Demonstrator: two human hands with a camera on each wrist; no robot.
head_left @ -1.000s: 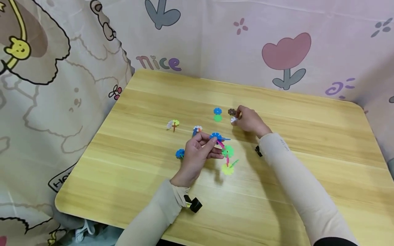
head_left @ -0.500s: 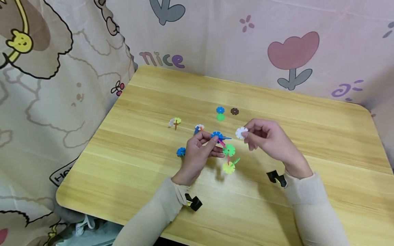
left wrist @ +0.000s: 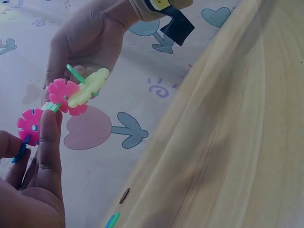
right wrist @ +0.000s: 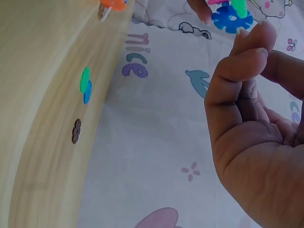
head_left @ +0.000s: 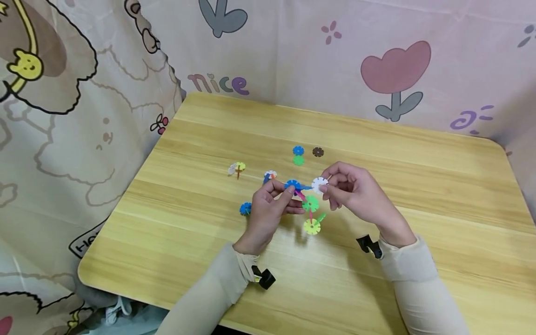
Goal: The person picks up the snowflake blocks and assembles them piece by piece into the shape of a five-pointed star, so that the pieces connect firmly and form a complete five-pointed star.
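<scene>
My left hand [head_left: 281, 191] grips a chain of joined snowflake discs above the wooden table [head_left: 427, 195]: a blue disc [head_left: 293, 185] on top, a green disc [head_left: 311, 203] below it and a yellow disc [head_left: 311, 226] lowest. In the left wrist view the chain [left wrist: 66, 95] shows pink discs and a yellow-green piece beside my left fingers [left wrist: 48, 142]. My right hand [head_left: 328, 184] pinches a white disc [head_left: 320, 184] right against the chain's blue end. The right wrist view has my right fingers [right wrist: 249, 45] curled just under the blue disc [right wrist: 232, 18]; the white disc is hidden there.
Loose blue [head_left: 298, 150], green [head_left: 298, 160] and brown [head_left: 318, 151] discs lie behind the hands. A white-yellow cluster [head_left: 237, 168], a white-orange cluster [head_left: 269, 176] and a blue piece [head_left: 245, 208] lie to the left. Printed cloth [head_left: 83, 116] surrounds the table.
My right hand picked the white disc up from beside the brown disc and carried it toward me, up to the chain. My left hand stayed in place.
</scene>
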